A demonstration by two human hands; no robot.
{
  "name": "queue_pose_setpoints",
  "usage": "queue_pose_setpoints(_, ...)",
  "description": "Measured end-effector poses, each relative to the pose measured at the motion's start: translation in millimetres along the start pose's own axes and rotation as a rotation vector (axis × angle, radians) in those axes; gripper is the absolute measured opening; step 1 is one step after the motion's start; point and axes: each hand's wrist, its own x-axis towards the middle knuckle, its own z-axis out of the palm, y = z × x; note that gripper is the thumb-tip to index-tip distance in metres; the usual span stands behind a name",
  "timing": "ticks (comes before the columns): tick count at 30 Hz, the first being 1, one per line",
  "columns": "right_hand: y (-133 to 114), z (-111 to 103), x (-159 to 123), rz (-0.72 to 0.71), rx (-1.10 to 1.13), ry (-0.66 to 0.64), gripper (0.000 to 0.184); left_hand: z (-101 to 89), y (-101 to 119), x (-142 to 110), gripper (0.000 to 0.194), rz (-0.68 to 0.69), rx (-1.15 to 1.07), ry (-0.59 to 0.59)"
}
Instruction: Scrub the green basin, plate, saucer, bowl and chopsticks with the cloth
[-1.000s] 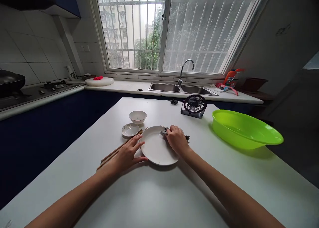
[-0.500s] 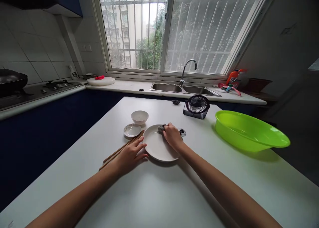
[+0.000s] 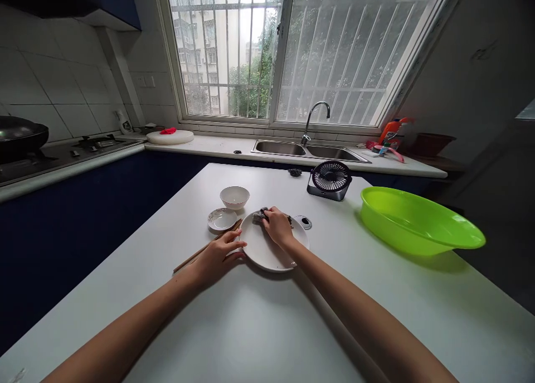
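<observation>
A white plate (image 3: 267, 252) lies on the white table, with small dark specks near its right edge. My left hand (image 3: 219, 255) is at the plate's left rim, fingertips over the edge and the thumb lower down against the side. Pinched in my right hand (image 3: 278, 227) is a grey scrubber (image 3: 259, 215), pressed on the upper left of the plate. Wooden chopsticks (image 3: 194, 255) lie partly hidden under my left hand. Just beyond them are a small patterned dish (image 3: 222, 219) and a white bowl (image 3: 234, 197).
A bright green basin (image 3: 418, 227) stands at the table's right, near a small black fan (image 3: 330, 179). A dark scrubber (image 3: 295, 172) lies by the far edge. Behind is a counter with a double sink (image 3: 278, 148). A round table grommet (image 3: 306, 222) sits beside the plate.
My right hand has slid the scrubber leftward across the plate, uncovering dark specks by the right rim. The left hand stays at the rim, its wrist now covering more of the chopsticks.
</observation>
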Motion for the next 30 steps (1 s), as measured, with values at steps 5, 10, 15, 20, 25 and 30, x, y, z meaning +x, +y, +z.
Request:
queue_pose_setpoints(5, -1.3, 3.6, 0.0, -0.074, 0.080, 0.009, 0.020, -0.3, 0.2, 0.9, 0.024, -0.020, 0.000, -0.005)
queue_pose_setpoints(10, -3.2, 6.2, -0.5, -0.158, 0.171, 0.013, 0.018, -1.0, 1.2, 1.5, 0.024, -0.026, -0.014, 0.001)
queue_pose_setpoints(15, -4.8, 8.9, -1.7, -0.247, 0.252, 0.008, 0.019, -0.9, 0.0, 2.0, 0.023, -0.025, -0.016, -0.004)
queue_pose_setpoints(20, -6.8, 10.8, -3.2, -0.336, 0.278, -0.014, 0.021, -2.0, 0.1, 2.8, 0.023, -0.034, -0.031, -0.010)
queue_pose_setpoints(25, -5.6, 8.5, 1.1, -0.284, 0.242, 0.011, 0.019, -0.7, 0.0, 2.7, 0.022, -0.036, -0.043, 0.005)
queue_pose_setpoints(30, -4.9, 3.1, 3.6, -0.300, 0.252, -0.035, 0.023, 2.2, -7.5, 2.3, 0.022, 0.000, -0.068, 0.017)
